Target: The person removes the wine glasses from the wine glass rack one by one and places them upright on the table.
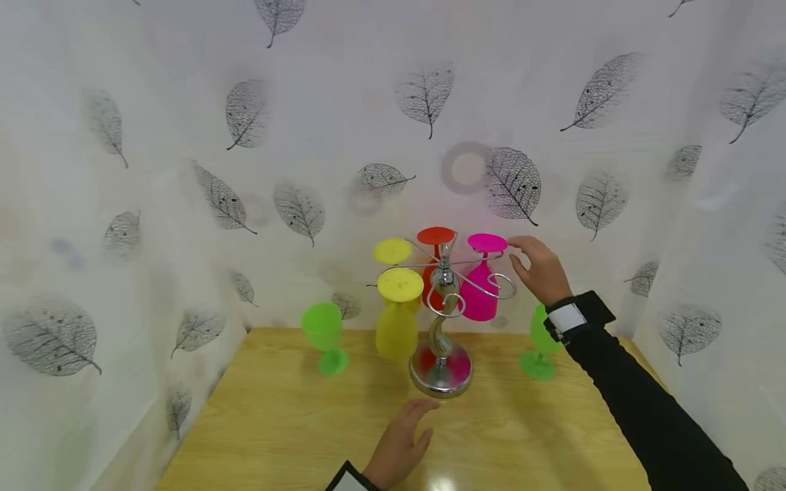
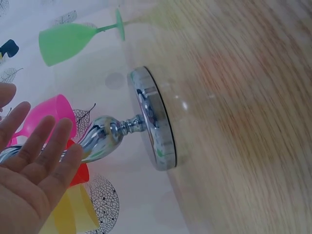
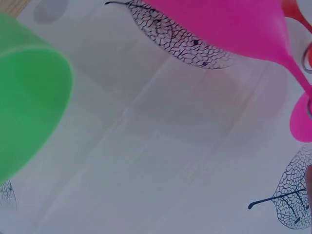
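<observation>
A chrome goblet rack with curled wire arms stands on the table. From its arms a pink goblet, a red goblet and two yellow goblets hang upside down by their feet. My right hand is raised beside the pink goblet's foot, fingers loosely bent with nothing between them; whether a fingertip touches the foot I cannot tell. Low in front of the rack's base is my left hand, holding nothing. The left wrist view shows its fingers spread and fairly straight.
Upright on the wooden table are two green goblets, one left of the rack and another at the right, partly behind my right wrist. A white curtain printed with dark leaves hangs behind the table and along both sides.
</observation>
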Action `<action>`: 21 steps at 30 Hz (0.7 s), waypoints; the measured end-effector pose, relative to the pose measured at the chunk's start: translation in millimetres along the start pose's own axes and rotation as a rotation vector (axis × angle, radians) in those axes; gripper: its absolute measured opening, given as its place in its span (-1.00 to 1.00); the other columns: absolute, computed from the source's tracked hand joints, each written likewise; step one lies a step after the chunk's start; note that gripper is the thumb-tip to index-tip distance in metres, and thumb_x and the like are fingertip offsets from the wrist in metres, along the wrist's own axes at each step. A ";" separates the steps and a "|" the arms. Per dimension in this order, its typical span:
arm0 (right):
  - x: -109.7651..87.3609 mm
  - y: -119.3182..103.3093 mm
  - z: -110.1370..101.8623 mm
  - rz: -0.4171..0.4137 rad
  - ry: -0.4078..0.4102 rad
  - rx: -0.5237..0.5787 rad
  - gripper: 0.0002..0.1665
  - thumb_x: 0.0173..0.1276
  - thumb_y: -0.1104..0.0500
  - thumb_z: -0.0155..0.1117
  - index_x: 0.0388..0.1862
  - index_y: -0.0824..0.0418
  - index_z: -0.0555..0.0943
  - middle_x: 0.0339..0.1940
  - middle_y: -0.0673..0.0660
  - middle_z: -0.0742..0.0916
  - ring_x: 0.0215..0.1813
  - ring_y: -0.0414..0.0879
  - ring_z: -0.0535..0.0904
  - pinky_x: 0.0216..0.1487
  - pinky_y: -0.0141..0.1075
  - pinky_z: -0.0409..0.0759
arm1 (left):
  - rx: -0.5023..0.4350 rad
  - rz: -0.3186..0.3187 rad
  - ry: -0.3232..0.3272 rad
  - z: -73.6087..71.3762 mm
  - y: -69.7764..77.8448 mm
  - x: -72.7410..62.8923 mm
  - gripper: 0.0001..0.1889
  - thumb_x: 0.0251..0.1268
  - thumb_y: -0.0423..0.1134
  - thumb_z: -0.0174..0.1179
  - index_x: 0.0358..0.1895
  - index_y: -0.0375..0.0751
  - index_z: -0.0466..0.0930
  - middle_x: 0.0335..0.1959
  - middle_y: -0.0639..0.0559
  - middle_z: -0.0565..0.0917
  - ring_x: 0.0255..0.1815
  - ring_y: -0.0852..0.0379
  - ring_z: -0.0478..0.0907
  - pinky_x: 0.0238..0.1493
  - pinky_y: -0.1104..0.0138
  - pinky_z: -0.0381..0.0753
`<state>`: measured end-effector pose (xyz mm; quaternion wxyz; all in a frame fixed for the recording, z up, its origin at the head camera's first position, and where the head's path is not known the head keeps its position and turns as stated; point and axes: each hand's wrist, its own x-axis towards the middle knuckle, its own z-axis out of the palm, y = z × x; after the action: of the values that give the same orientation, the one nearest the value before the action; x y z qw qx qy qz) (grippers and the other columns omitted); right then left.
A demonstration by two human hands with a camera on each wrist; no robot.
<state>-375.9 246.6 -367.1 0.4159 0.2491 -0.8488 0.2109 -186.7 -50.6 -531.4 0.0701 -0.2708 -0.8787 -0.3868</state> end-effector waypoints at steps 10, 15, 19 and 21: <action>15.4 15.0 13.1 -0.184 -0.117 -0.062 -0.49 0.01 0.54 0.34 0.02 0.38 0.59 0.01 0.32 0.68 0.06 0.20 0.59 0.06 0.00 0.57 | -0.008 -0.019 0.004 -6.1 -1.0 -6.0 -0.57 0.26 -0.36 0.14 0.20 0.00 0.43 0.11 0.09 0.50 0.12 0.11 0.51 0.09 0.25 0.58; 14.3 18.0 13.4 -0.198 -0.144 -0.089 -0.51 0.02 0.56 0.30 0.00 0.34 0.62 -0.08 0.33 0.72 -0.03 0.21 0.64 -0.02 0.00 0.60 | -0.007 -0.026 0.000 -3.9 -3.5 -8.4 -0.58 0.26 -0.38 0.14 0.18 -0.05 0.44 0.10 0.09 0.51 0.11 0.12 0.52 0.09 0.27 0.59; 14.3 20.7 15.7 -0.216 -0.112 -0.094 -0.54 0.03 0.54 0.31 -0.03 0.31 0.64 -0.16 0.31 0.73 -0.12 0.21 0.65 -0.11 0.00 0.63 | 0.015 0.012 0.034 -2.4 -5.5 -9.3 -0.60 0.23 -0.40 0.16 0.16 -0.12 0.46 0.08 0.08 0.52 0.09 0.11 0.53 0.07 0.28 0.59; 14.3 21.9 17.0 -0.225 -0.095 -0.101 -0.55 0.02 0.52 0.32 -0.05 0.30 0.64 -0.19 0.30 0.74 -0.17 0.20 0.66 -0.16 -0.01 0.64 | 0.032 0.038 0.055 -2.2 -6.6 -8.8 -0.59 0.21 -0.40 0.17 0.15 -0.13 0.47 0.06 0.07 0.53 0.08 0.11 0.54 0.06 0.28 0.60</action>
<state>-406.8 250.7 -368.3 0.4085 0.3311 -0.8437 0.1080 -183.0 -59.5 -537.0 0.1060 -0.2755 -0.8772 -0.3788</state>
